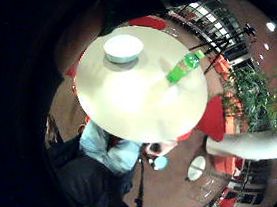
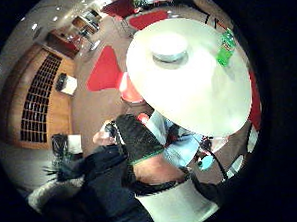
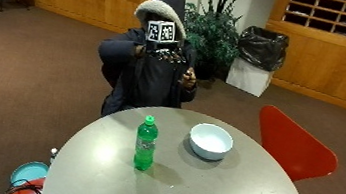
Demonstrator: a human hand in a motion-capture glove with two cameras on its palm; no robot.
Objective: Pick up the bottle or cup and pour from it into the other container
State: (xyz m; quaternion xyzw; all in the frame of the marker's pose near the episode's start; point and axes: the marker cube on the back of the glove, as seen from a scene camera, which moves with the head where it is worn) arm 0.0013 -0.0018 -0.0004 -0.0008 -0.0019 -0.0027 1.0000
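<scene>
Green bottle: a clear green plastic bottle with a green cap and a paper label stands upright on the round pale grey table, a little left of the middle, nearer the person's side than the near edge.
White bowl: a round white bowl sits upright on the same table, just right of the bottle and apart from it; nothing can be made out inside it.
Gloved hand: the person's right hand in its black glove is raised in front of the chest and face, well above and behind the far edge of the table, touching neither bottle nor bowl.
Grip: from the outside view I cannot tell whether the fingers are spread or curled; the hand holds nothing that shows.
Bare hand: the other hand is held up at chest height, beside the gloved one, also off the table.
Palm views: both look down on the tabletop from well above, with the bottle and bowl standing apart on it; the thumb-side view shows the bottle near the table's rim and the bowl further in.
Person: seated at the far side in a dark hooded coat with a pale fur trim.
Red chair: a red moulded chair stands at the table's right.
</scene>
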